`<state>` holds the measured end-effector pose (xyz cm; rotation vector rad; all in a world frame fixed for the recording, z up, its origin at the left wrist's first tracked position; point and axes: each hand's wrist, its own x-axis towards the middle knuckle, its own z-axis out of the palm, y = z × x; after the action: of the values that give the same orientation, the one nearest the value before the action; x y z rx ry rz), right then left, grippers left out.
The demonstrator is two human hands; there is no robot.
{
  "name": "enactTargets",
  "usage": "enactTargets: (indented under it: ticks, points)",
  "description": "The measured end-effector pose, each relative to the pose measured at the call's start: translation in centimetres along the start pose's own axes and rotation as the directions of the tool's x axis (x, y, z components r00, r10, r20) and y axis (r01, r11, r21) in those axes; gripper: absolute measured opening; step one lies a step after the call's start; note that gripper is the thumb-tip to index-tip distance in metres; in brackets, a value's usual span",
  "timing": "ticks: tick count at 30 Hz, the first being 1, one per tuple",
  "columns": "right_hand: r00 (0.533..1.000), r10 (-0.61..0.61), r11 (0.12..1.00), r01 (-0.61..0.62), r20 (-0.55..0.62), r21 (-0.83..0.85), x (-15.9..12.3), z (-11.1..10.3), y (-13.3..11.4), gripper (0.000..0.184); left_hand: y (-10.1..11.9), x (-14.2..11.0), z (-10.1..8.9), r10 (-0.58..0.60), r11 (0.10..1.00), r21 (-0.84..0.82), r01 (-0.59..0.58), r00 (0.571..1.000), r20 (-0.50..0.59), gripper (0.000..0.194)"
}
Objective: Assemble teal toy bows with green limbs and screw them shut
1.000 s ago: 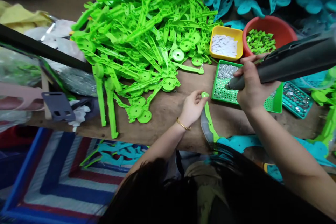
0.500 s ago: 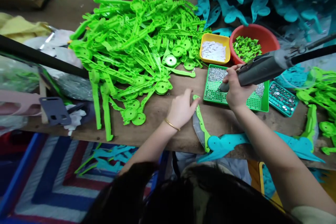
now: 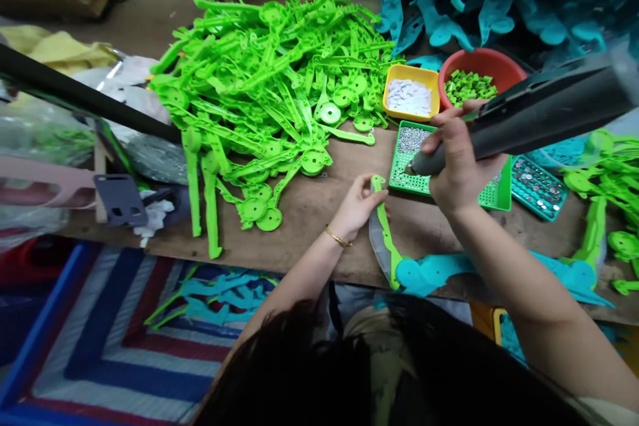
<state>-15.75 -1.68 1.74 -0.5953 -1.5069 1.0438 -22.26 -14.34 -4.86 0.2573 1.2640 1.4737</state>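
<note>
In my right hand (image 3: 462,173) is a dark grey electric screwdriver (image 3: 544,106), its body slanting up to the right. The driver's tip is over the left part of a green perforated tray (image 3: 505,190), which holds small silver screws (image 3: 415,138). The fingers of my left hand (image 3: 355,208) are closed around the top end of a lime-green plastic arm (image 3: 383,223) with a clear curved piece along its left side. That arm joins a teal plastic part (image 3: 432,273) lying along the table's front edge. My right forearm hides the teal part's middle.
A large heap of green plastic arms (image 3: 269,86) covers the table's left and back. Behind the tray stand a yellow tub (image 3: 436,103) of white pieces and a red bowl (image 3: 509,70) of green bits. A teal tray (image 3: 542,190) of round metal pieces lies right.
My left hand has closed on the green arm's top end, where it was reaching with fingers apart. The screwdriver's rear end has swung nearer the camera, its tip shifting slightly left over the tray.
</note>
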Motion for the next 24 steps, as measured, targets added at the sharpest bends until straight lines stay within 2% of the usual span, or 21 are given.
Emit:
enactTargets:
  ticks: [6, 14, 19, 22, 24]
  points:
    - [0.992, 0.08, 0.986, -0.093, 0.101, 0.137, -2.4, 2.7, 0.1, 0.014, -0.8, 1.3, -0.1, 0.015, 0.994, -0.108, -0.014, 1.0, 0.009, 0.046]
    - [0.981, 0.099, 0.989, -0.115, 0.164, 0.091, -3.3, 3.0, 2.5, 0.023, -0.9, 1.2, -0.4, 0.027, 0.989, -0.145, -0.021, 0.999, 0.039, 0.05]
    - [0.981, 0.116, 0.992, -0.122, 0.158, 0.03, -4.1, 3.3, 3.3, 0.029, -1.2, 1.2, -0.3, 0.086, 0.987, -0.14, -0.08, 0.996, 0.038, 0.048]
    - [0.987, 0.091, 0.995, -0.097, 0.136, 0.035, -3.1, 3.3, 2.5, 0.03, -0.9, 1.3, -0.3, 0.067, 0.984, -0.168, -0.061, 0.997, 0.03, 0.05]
    - [0.996, 0.055, 0.996, -0.059, 0.065, 0.067, -1.7, 2.9, 1.8, 0.029, -0.4, 1.7, -0.5, 0.05, 0.978, -0.202, -0.055, 0.998, -0.028, 0.049]
